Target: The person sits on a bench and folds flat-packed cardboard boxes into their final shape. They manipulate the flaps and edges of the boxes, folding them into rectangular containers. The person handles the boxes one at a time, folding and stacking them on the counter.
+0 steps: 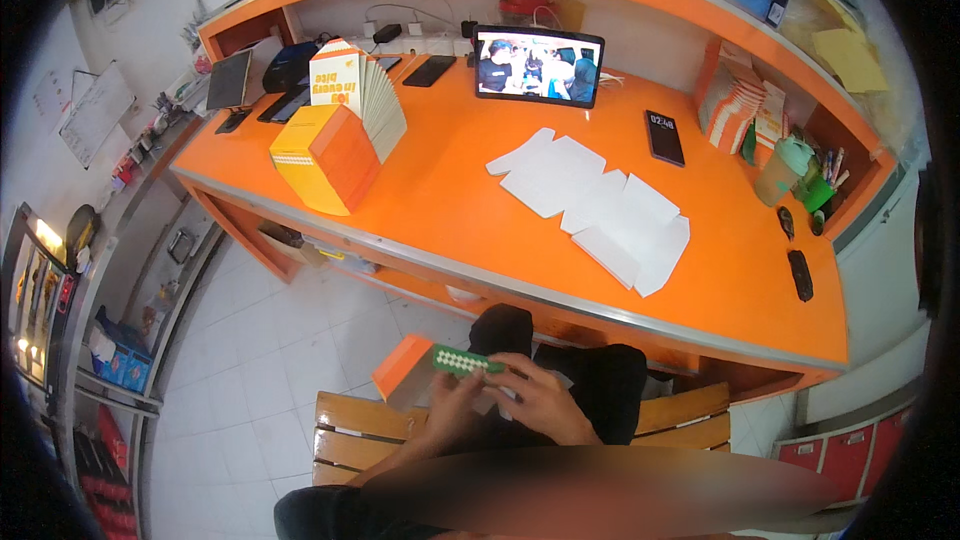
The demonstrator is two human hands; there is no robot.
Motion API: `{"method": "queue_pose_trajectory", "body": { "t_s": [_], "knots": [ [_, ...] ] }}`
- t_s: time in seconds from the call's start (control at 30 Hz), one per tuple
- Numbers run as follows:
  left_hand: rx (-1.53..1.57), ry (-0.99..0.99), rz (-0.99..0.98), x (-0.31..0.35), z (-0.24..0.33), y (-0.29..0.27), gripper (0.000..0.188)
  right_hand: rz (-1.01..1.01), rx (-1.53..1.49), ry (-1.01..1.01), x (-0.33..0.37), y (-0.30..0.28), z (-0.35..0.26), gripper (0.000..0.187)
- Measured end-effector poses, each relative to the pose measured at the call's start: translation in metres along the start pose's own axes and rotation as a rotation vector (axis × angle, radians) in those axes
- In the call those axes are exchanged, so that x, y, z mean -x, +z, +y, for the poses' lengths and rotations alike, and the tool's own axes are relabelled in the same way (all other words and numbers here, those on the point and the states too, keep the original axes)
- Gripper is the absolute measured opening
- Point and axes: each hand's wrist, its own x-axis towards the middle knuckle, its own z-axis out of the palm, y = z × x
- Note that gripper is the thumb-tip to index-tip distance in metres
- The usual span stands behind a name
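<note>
A small folded carton (404, 368), with an orange face and a green side patterned in white, is held above the person's lap, just in front of the desk edge. The left hand (455, 408) pinches its near edge from below; the right hand (545, 402) is close beside it, fingers bent and gripping the right end of the green side. Part of that grip is hidden, so the exact place of the right thumb cannot be told. Thin card like this likely handles best with light, even pressure: the left hand steadying the panel, the right fingers working close to the crease so that the faces stay square and unbuckled.

Beneath are dark-trousered legs (590, 390) and a slatted wooden bench (355, 415). Beyond, on the orange desk (440, 175), flat white card (640, 225) lies unfolded near the middle. To its left stand yellow-and-orange cartons (325, 155), grouped and partly fanned. Behind is a lit tablet (540, 65); to the right, a phone (665, 137) and a greenish cup (783, 170).
</note>
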Motion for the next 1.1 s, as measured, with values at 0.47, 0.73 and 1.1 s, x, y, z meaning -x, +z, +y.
{"method": "queue_pose_trajectory", "body": {
  "t_s": [0.47, 0.73, 1.1],
  "knots": [
    [-0.383, 0.226, 0.395, -0.030, -0.059, -0.099, 0.020, -0.495, -1.241, -0.069, -0.141, -0.105, -0.219, 0.063],
    [-0.610, 0.085, 0.345, -0.068, -0.085, -0.161, 0.020, -0.467, -1.194, -0.040, -0.192, -0.124, -0.190, 0.073],
    [-0.886, -0.117, 0.720, -0.110, -0.120, -0.241, 0.034, -0.957, 0.568, 0.217, -0.283, -0.281, -0.015, 0.055]
  ]
}}
